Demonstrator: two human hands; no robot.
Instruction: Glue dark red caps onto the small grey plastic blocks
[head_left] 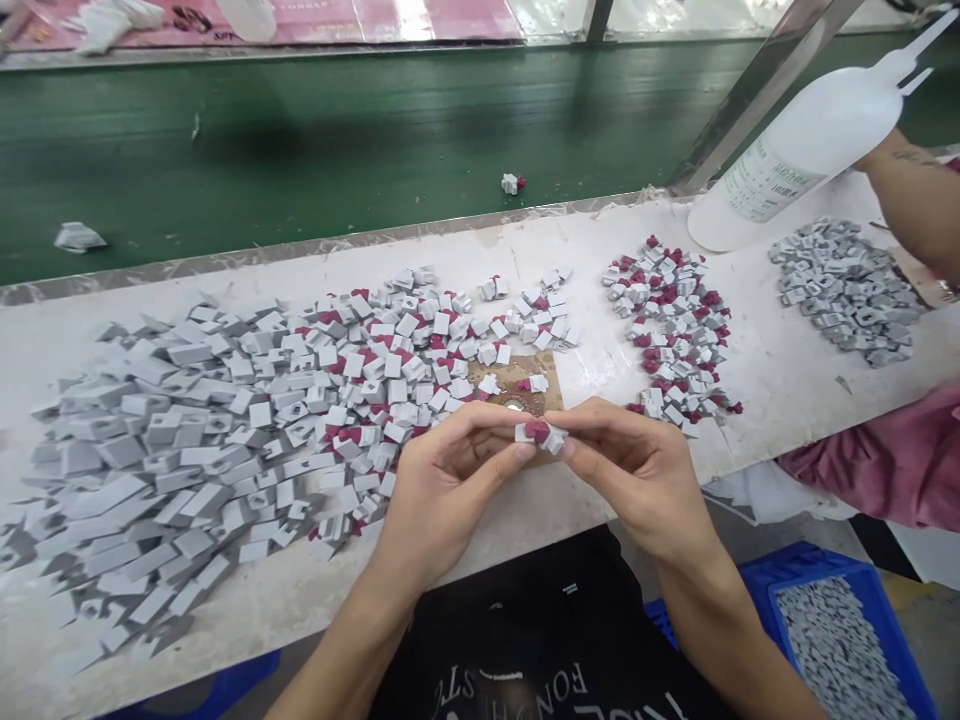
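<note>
A small grey-and-dark-red plastic piece (537,431) is pinched between my two hands, above the front part of the table. My left hand (450,480) grips its left end with thumb and fingers. On the other end, the thumb and fingertips of my right hand (637,470) are closed. Just behind my fingertips lies a brown board (551,375), bearing a few similar small pieces. To the left spreads a heap of grey-and-red pieces (390,370), merging into larger plain grey blocks (165,450). Right of my hands is another pile of grey-and-red pieces (667,330).
A white squeeze bottle (802,150) stands at the back right, near another person's arm (915,200) and a pile of grey parts (847,290). Beyond the table (585,240) runs a green conveyor belt (337,130). A blue crate (892,640) of grey parts sits low at right.
</note>
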